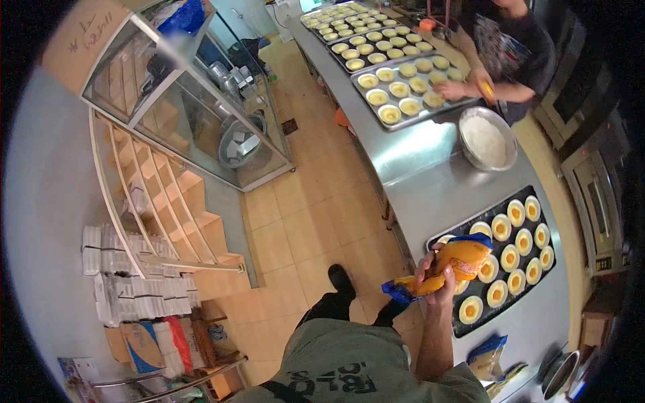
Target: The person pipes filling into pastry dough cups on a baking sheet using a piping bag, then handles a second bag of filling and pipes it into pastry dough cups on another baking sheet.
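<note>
My right hand point(438, 281) is wrapped round an orange-yellow soft filling pouch point(463, 258) with blue ends. Its wide end points up and right over a black baking tray point(457, 327), while the narrow twisted end hangs to the left past the table edge. Rows of pale tart shells stand on this tray, many with an orange centre, such as the tart point(470, 309) at its near corner. The pouch hides some of the shells at the tray's left side. My left hand does not show.
Across the steel table point(416, 181) stands a metal bowl of white powder point(487, 140). A co-worker's hand point(453, 90) reaches over another tart tray point(376, 124); more trays lie beyond. Another blue-and-yellow pouch point(487, 356) lies nearby. A glass cabinet point(201, 121) and shelf stand left.
</note>
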A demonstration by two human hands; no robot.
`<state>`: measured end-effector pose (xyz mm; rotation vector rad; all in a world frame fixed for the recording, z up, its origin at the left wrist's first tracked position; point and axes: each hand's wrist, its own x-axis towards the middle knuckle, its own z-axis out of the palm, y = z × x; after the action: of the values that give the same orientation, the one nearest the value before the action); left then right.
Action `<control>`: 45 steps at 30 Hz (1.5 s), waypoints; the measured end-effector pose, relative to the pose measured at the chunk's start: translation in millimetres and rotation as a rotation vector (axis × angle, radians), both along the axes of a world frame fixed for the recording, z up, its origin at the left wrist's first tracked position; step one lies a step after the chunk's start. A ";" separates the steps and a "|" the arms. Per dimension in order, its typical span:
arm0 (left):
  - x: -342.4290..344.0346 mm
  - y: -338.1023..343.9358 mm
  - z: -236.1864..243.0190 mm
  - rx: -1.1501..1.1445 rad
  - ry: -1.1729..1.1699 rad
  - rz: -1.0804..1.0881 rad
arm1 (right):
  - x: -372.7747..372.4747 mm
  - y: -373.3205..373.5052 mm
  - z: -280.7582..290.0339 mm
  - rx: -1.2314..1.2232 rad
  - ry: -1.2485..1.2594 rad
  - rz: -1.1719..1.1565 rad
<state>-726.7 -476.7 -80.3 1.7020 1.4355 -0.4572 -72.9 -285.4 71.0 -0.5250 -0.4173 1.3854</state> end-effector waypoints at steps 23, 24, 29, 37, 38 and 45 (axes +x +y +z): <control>169.7 488.4 162.1 0.279 -1.033 0.410 | -197.1 280.7 32.6 -0.375 -0.332 -0.170; 212.4 514.6 182.4 0.369 -1.085 0.291 | -201.2 295.7 33.7 -0.318 -0.365 -0.127; 357.6 624.2 215.9 0.459 -1.060 0.280 | -209.4 372.7 14.8 -0.321 -0.578 -0.256; 408.8 752.2 192.1 -0.282 -1.112 0.516 | -131.7 449.4 -24.4 -0.331 -0.716 0.046; 415.1 764.5 187.1 -0.387 -1.180 0.519 | -122.2 455.7 -33.3 -0.346 -0.567 0.055; 479.7 808.7 133.6 -0.521 -1.149 0.305 | -112.9 483.7 -25.0 -0.513 0.156 -0.160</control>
<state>-247.0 332.0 53.3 0.9654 0.6009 0.2940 -185.7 198.3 46.0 -0.8404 0.1144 1.3653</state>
